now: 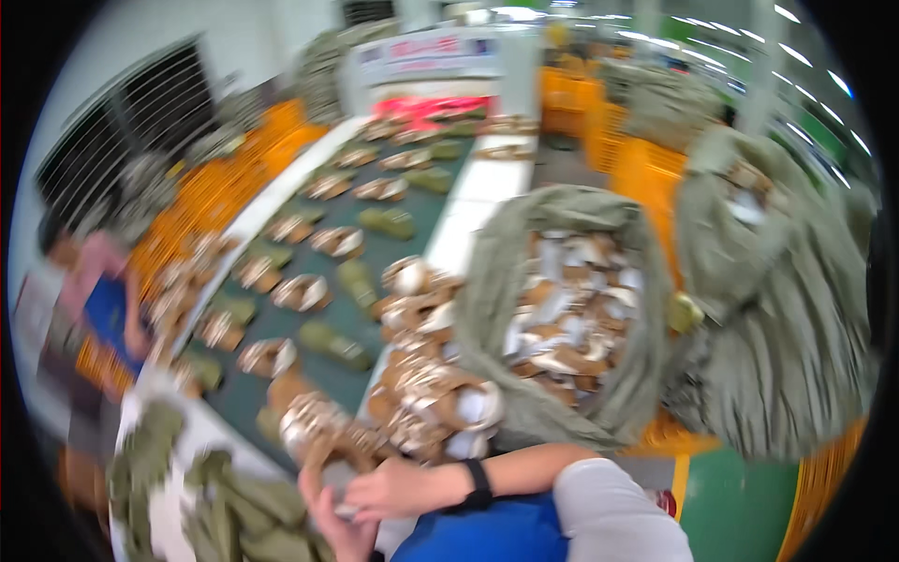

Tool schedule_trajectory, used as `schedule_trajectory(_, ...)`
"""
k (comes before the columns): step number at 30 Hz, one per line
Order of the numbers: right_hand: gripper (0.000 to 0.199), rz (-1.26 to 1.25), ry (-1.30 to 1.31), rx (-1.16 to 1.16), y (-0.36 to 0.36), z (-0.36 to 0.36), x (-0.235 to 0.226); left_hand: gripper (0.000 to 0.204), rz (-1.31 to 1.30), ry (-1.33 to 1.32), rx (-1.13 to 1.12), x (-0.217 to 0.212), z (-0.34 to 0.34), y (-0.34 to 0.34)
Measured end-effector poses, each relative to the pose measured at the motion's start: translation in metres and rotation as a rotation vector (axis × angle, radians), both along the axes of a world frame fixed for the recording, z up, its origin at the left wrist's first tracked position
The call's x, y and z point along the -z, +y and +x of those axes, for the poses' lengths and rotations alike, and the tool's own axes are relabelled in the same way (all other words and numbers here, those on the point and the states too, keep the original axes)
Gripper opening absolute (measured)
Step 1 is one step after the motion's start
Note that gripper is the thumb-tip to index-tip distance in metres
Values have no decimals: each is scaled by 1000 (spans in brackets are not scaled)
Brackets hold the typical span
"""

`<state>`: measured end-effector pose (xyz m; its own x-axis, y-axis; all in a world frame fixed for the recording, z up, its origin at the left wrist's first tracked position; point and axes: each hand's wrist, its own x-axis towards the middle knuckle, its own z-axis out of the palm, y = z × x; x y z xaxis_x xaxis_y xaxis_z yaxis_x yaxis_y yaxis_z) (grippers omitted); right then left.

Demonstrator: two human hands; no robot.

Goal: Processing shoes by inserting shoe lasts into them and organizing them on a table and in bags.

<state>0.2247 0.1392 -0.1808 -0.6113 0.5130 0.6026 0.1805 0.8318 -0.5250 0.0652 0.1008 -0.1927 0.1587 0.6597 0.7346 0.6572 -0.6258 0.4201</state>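
The picture is blurred by motion. My two hands meet at the lower edge. My right hand (403, 487), with a black wristband (479, 485), reaches in from the right. My left hand (328, 526) comes up from below. A small pale piece (348, 510) sits between them, and both hands seem closed on it. Just above the hands lies a heap of brown-and-white curved pieces (421, 393) on the white edge of the belt.
A green conveyor belt (351, 318) runs away, carrying brown-and-white pieces and olive bundles. An open grey-green sack (487, 309) full of such pieces stands on the right, with another sack (787, 309) beyond it. Olive pieces (234, 515) lie lower left. Orange crates line both sides. A person in pink (94, 281) is at the left.
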Motion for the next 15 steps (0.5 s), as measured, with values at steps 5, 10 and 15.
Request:
schedule_trajectory(5,30,-17,24,50,8,17,-22,59,-220,-8,-200,-4,-18,-5)
schedule_trajectory(10,15,-272,115,478,26,77,-11,59,-278,-308,-595,32,-77,-2)
schedule_trajectory(15,9,-319,76,701,23,132,19,63,-438,-538,-697,83,-119,56)
